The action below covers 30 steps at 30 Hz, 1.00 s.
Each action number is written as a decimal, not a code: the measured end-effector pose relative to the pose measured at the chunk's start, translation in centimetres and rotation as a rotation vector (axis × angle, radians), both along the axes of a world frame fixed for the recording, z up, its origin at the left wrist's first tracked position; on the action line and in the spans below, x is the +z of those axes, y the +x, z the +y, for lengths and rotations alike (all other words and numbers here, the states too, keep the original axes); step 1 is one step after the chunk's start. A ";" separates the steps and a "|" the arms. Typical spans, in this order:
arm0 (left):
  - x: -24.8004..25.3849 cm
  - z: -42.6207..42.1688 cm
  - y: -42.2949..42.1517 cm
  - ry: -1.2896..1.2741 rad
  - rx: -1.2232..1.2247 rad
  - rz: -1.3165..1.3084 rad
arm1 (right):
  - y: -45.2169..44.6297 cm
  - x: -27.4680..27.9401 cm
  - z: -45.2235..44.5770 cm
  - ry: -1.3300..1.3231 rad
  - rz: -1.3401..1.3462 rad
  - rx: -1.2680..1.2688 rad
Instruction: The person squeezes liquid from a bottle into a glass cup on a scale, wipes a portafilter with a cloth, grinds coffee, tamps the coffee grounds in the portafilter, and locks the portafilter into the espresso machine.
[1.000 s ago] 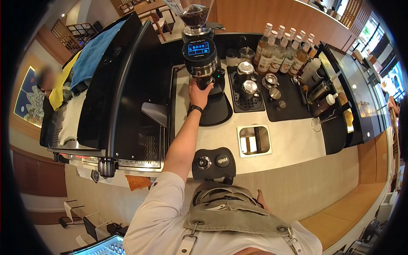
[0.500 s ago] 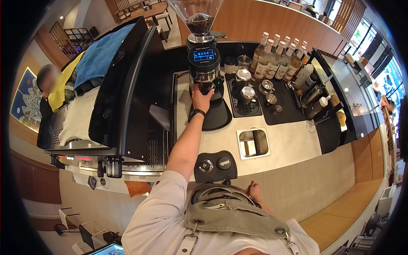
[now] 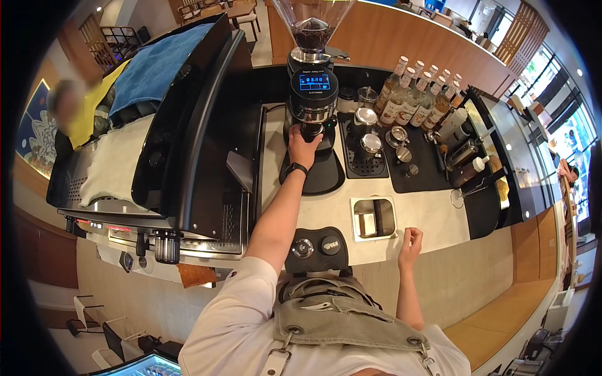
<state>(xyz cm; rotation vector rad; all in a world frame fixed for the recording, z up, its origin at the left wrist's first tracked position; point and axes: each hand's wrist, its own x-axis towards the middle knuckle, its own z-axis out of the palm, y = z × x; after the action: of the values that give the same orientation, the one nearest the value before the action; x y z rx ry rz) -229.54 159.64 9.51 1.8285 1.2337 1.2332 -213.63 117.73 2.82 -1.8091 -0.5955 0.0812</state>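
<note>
Head view: the left hand (image 3: 303, 149)'s grip is closed around a dark handle (image 3: 311, 133) under the one grinder (image 3: 313, 91)'s spout. The right hand (image 3: 410, 248), empty and loosely curled, hangs by the worktop (image 3: 433, 219)'s front edge. Bare room lies right of one metal pan (image 3: 387, 230). Two round pieces (image 3: 303, 248) sit on one mat (image 3: 318, 259); at least six bottles (image 3: 414, 103) stand behind.
</note>
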 end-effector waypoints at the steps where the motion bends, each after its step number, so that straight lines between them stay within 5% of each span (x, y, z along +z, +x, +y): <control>1: 0.0 0.1 -0.2 0.006 -0.013 0.016 | 1.6 -1.3 0.8 -0.010 0.028 0.013; 7: 0.0 0.1 0.2 0.082 0.033 0.009 | 6.2 -1.9 3.1 -0.314 0.047 0.218; 11: 0.3 -0.6 0.5 0.034 0.054 0.022 | 9.0 0.2 2.4 -0.267 -0.397 0.293; 15: 0.9 -0.9 1.2 0.046 0.112 0.057 | 10.8 -0.9 1.2 -0.624 -0.666 0.307; 30: 1.4 -1.6 1.9 0.061 0.190 0.102 | 12.1 -2.4 1.5 -0.352 -0.674 0.391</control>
<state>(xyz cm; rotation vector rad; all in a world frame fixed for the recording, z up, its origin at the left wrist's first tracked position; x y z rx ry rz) -227.60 158.04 10.91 1.8718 1.4698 1.3056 -201.49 119.26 0.47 -2.0281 -1.4883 -0.1800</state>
